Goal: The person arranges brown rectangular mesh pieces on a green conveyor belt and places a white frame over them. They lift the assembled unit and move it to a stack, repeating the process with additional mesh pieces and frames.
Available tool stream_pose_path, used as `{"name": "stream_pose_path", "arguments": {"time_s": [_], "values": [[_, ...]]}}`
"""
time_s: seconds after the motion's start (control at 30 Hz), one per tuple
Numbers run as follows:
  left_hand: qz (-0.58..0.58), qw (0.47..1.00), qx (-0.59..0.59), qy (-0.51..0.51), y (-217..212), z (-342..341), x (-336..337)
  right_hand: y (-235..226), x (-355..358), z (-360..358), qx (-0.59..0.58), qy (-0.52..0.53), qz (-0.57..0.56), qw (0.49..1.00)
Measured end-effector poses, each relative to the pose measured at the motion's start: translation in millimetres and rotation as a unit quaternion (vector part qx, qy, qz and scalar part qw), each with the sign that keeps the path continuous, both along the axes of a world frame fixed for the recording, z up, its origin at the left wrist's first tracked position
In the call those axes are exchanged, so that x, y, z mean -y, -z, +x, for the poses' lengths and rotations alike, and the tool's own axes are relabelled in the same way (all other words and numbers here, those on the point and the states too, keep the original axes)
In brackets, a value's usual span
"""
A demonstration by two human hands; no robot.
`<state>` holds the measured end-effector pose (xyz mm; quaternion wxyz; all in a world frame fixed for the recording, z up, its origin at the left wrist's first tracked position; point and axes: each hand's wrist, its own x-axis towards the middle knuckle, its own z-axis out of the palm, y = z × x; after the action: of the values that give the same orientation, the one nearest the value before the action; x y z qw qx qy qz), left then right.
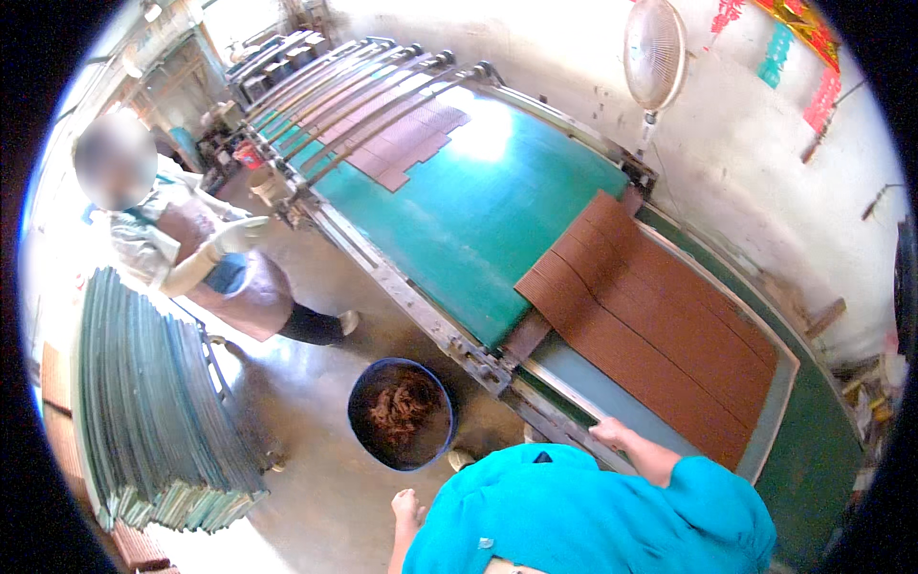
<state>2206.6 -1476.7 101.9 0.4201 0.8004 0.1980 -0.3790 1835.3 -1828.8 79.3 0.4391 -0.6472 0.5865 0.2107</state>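
Note:
My right hand point(612, 433), its fingers curled, is at the near edge of a pale board point(612, 397); what it grips, if anything, is hidden. On that board lies a wide brown sheet point(660, 325) marked with dark parallel lines. The sheet's far end rises and overlaps the end of a green conveyor belt point(459, 239). My left hand point(408, 507) hangs low beside my body, fingers curled in, with nothing visible in it. A round blue-rimmed tub point(448, 407) holding crumbled brown scraps point(404, 407) stands on the floor beyond it.
Metal rollers point(373, 115) cross the far belt above pinkish-brown cut pieces point(382, 134). A co-worker in an apron point(244, 292) and gloves stands at left, near a tall stack of greenish boards point(153, 402). A fan point(655, 57) stands by the wall.

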Motion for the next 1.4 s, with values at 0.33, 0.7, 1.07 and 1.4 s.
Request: {"name": "stream_pose_path", "arguments": {"time_s": [0.33,0.7,1.07,1.4], "values": [[0.003,0.997,-0.054,-0.048,22.4,18.0,-100.8,-33.7,-15.3,95.4,-0.018,-0.05,-0.046,0.998],[0.017,0.994,-0.055,-0.096,15.0,102.7,-76.3,-65.7,-54.1,56.0,-0.168,-0.144,-0.086,0.972],[-0.303,0.928,0.029,0.217,-136.9,212.3,238.4,-93.8,130.6,114.8,-0.154,0.12,-0.436,0.879],[-0.389,0.884,-0.161,0.203,-147.6,252.8,521.8,-77.9,375.3,367.5,0.056,-0.134,-0.553,0.821]]}}
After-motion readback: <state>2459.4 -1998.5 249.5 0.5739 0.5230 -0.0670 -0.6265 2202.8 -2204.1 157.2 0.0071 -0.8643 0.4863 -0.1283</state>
